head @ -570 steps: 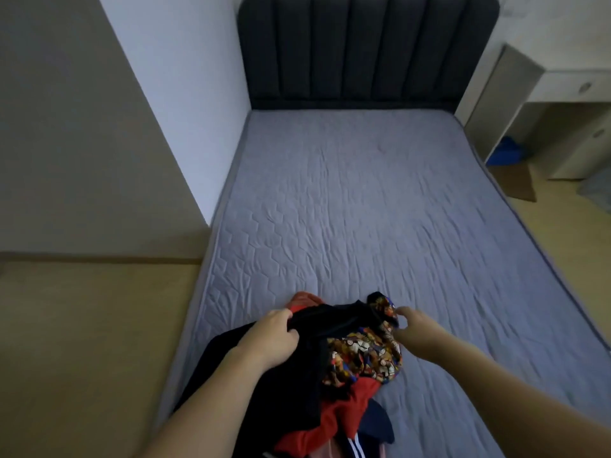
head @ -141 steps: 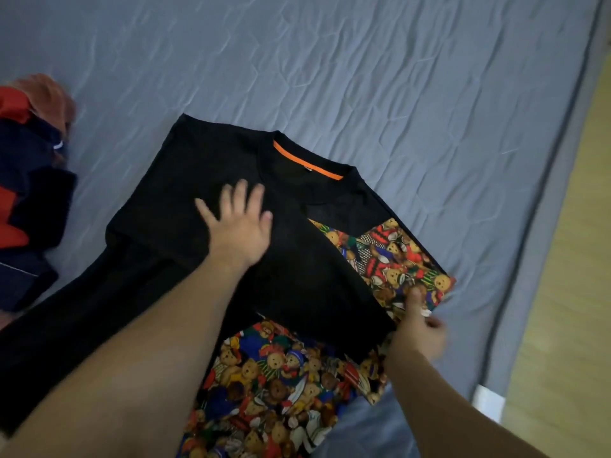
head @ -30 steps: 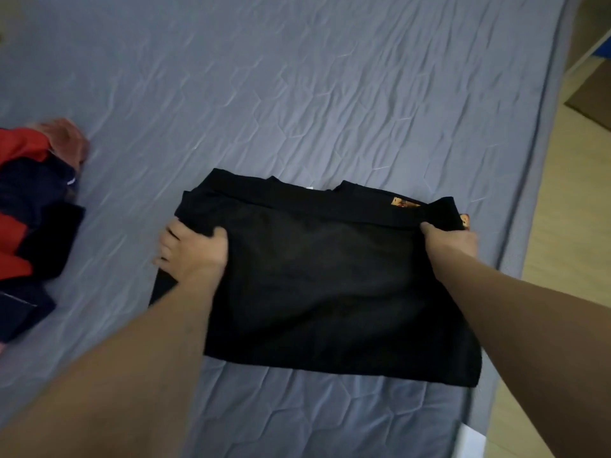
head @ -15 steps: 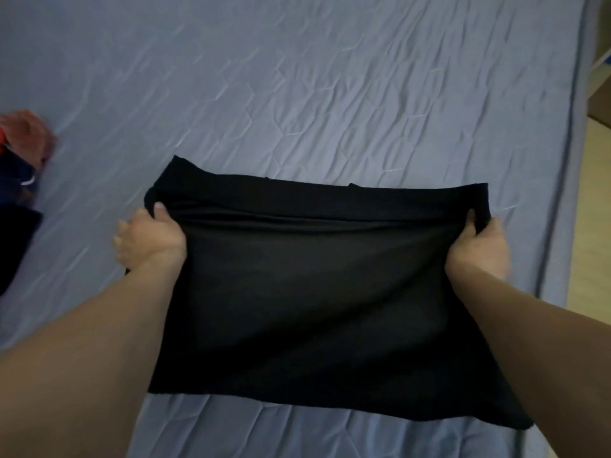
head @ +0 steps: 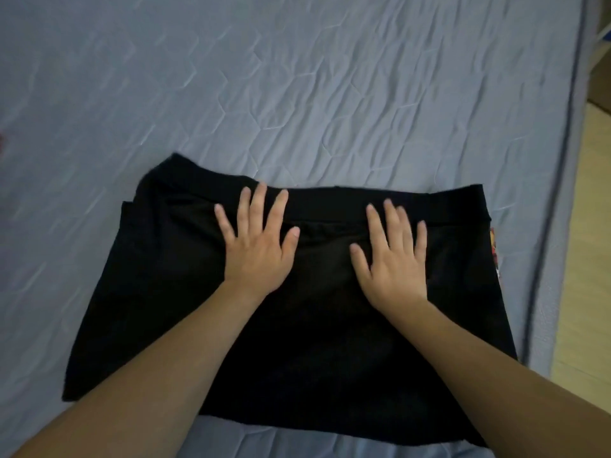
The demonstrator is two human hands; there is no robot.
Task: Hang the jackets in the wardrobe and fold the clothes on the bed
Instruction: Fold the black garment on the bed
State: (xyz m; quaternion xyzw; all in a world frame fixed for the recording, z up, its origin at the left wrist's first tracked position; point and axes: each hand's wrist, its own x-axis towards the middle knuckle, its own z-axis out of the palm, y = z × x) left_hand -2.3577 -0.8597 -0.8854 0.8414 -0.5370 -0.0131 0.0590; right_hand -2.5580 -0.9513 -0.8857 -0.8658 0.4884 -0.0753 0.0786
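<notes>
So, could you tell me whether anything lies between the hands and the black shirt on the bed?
Nothing visible does: the left hand and right hand rest flat, fingers spread, directly on the folded black shirt.

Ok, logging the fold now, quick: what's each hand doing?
Left hand: open, pressed flat on the folded black garment.
Right hand: open, flat on the same garment.

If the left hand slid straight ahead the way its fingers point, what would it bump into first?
Probably nothing solid. The left hand lies flat on the black shirt; its fingers point up the bed, so it would cross the shirt's folded top edge, then only bare sheet as far as the picture shows.
</notes>
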